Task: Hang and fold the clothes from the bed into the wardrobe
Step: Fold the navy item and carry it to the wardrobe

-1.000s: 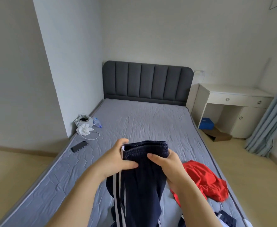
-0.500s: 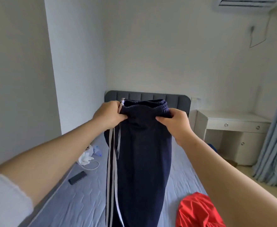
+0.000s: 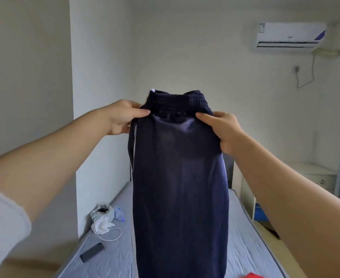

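Observation:
Navy track trousers [image 3: 180, 187] with white side stripes hang straight down in front of me, lifted high above the bed [image 3: 243, 243]. My left hand [image 3: 123, 117] pinches the elastic waistband at its left end. My right hand [image 3: 219, 129] grips the waistband at its right end. The trouser legs run out of the bottom of the frame. A corner of a red garment [image 3: 252, 275] shows on the mattress at the bottom right. No wardrobe is in view.
A black phone [image 3: 92, 252], a white bag [image 3: 103, 216] with a white cable and a small bottle lie on the bed's left edge. A white desk [image 3: 313, 175] and a curtain stand to the right. An air conditioner [image 3: 289, 36] hangs high on the wall.
Both hands have raised the trousers from just above the mattress to head height, and my view has tilted up. The red garment has dropped almost out of the frame.

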Demonstrator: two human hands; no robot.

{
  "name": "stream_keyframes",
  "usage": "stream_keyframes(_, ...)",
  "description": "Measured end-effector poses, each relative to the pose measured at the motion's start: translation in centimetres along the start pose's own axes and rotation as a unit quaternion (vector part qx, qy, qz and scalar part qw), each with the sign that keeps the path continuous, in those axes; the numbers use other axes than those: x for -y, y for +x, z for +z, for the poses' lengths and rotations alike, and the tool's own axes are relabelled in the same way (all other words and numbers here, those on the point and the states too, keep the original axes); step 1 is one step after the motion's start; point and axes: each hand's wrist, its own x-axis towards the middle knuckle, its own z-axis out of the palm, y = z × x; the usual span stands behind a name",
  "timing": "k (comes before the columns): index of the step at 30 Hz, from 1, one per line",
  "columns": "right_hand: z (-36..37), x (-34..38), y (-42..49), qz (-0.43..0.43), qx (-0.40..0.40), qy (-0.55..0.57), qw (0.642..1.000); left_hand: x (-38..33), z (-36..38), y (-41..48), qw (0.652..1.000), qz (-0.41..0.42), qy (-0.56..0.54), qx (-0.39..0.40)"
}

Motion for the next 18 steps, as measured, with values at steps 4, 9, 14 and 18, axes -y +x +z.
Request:
stream_keyframes(4, -0.1, 0.6, -0.2, 0.033, 0.041, -0.014, 0.999, 0.7, -0.4, -0.9, 0.999, 0.007, -0.032, -0.011)
stream_keyframes(9, -0.5, 1.0, -0.3, 0.151, 0.187, 0.056, 0.969, 1.3, -0.6, -2.2, 0.993, -0.005, -0.116, 0.016)
stream_keyframes(14, -0.9, -1.5, 0.0, 0.232, 0.251, 0.020, 0.939, 3.6, -1.0, -2.4, 0.988, -0.090, -0.099, 0.073)
stream_keyframes(18, 0.2, -7.1, -0.1, 0.239, 0.193, -0.079, 0.948, 8.0, 0.0, -0.8, 0.980, -0.177, 0.058, 0.074)
